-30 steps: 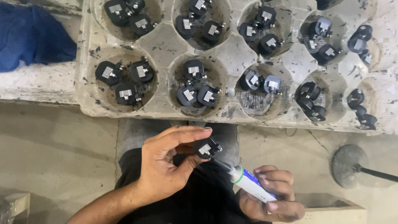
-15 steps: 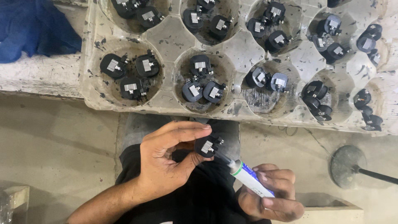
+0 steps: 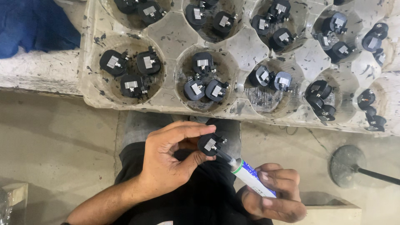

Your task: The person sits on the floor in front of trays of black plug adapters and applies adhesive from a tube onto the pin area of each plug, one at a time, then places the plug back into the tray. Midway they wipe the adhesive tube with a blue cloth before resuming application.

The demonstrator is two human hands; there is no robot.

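Black plug-like part [image 3: 211,144] w/ a small metal plate on its face sits in your left hand [image 3: 168,160], low centre of view, over your lap. Grip there is pressed on it: thumb from below, index finger arched over the top, pinching the part between them. Its plated face is tilted up toward you.

Tube [image 3: 249,177], white w/ a green band, blue print and a dark nozzle, is in your right hand [image 3: 273,196]. Fingers are wrapped tight round the tube's rear end, so that grip is closed on it. Nozzle tip touches the part's lower right edge, just beside the plate.

Beyond your hands, a moulded tray [image 3: 166,35] w/ round cups lies on the pale counter [image 3: 37,75], well apart from the held part. Cups hold more black parts, approx. two or three each: three in the near-left cup [image 3: 130,71], three in the near-middle cup [image 3: 202,79], two in the next one right [image 3: 271,79]. Cups further right and in the back row are also filled; exact counts there can't be told.

Blue cloth [image 3: 33,25] lies top left on the counter, beside the tray. Round dark base w/ a rod [image 3: 348,166] stands on the floor at right. Wooden block [image 3: 14,193] pokes in at lower left.
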